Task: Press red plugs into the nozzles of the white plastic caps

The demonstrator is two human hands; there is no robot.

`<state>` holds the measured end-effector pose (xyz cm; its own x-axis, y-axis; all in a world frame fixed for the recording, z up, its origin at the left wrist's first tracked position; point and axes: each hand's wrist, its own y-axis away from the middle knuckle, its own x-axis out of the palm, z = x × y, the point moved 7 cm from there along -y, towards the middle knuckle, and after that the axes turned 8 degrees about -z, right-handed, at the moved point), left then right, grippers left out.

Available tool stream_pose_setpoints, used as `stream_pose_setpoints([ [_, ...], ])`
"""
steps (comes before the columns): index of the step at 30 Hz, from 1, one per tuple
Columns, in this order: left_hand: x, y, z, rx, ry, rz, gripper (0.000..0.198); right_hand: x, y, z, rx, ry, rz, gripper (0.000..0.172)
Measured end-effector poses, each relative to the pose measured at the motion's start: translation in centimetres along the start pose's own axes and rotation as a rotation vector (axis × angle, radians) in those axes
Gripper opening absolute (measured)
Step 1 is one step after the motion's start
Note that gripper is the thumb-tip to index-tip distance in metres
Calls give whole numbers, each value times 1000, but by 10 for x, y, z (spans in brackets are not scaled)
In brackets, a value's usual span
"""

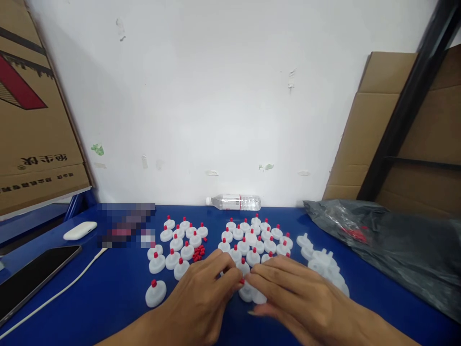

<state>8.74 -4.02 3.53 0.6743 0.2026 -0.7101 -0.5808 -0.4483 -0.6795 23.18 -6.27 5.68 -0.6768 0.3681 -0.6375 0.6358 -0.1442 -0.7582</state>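
My left hand (207, 290) is closed, with thumb and index finger pinched at a small red cap (241, 281) above a white round lid (246, 293). My right hand (306, 290) curls from the right around another white lid (259, 296); its fingers are pressed together and partly hide that lid. Beyond both hands stand several white lids (243, 247) with red caps on their spouts. More capped lids (173, 259) stand to the left, beside a small pile of loose red caps (197, 253). At the right, white lids without red caps (323, 264) lie heaped.
A clear bottle (237, 202) lies against the wall. A dark plastic bag (382, 254) covers the right side of the blue table (118, 307). At left are a phone (36, 278), a white cable (68, 288) and a white case (79, 230). Cardboard (39, 120) stands behind them.
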Motion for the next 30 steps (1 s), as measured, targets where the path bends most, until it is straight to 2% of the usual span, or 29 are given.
stream_pose_setpoints([
  [4, 4, 1, 2, -50, 48, 35, 22, 4, 1, 3, -16, -15, 14, 27],
  [10, 10, 7, 1, -27, 61, 26, 21, 6, -3, 4, -31, -3, 26, 25],
  [15, 2, 4, -4, 8, 60, -41, 22, 1, -8, 8, -53, 6, -2, 24],
  [19, -8, -8, -3, 83, -51, -61, 19, -2, -6, -1, 14, 34, -1, 25],
  [22, -15, -15, 9, 114, -236, -96, 19, -4, -1, -19, 129, 43, 24, 25],
  [25, -17, -16, 33, 57, -497, -95, 25, -9, 7, -40, 265, 37, 56, 22],
  [27, -12, -13, 49, -14, -622, -31, 26, -10, 11, -52, 326, 34, 103, 17],
  [30, -2, -8, 65, -84, -712, 101, 29, -10, 13, -59, 336, 9, 183, 8],
])
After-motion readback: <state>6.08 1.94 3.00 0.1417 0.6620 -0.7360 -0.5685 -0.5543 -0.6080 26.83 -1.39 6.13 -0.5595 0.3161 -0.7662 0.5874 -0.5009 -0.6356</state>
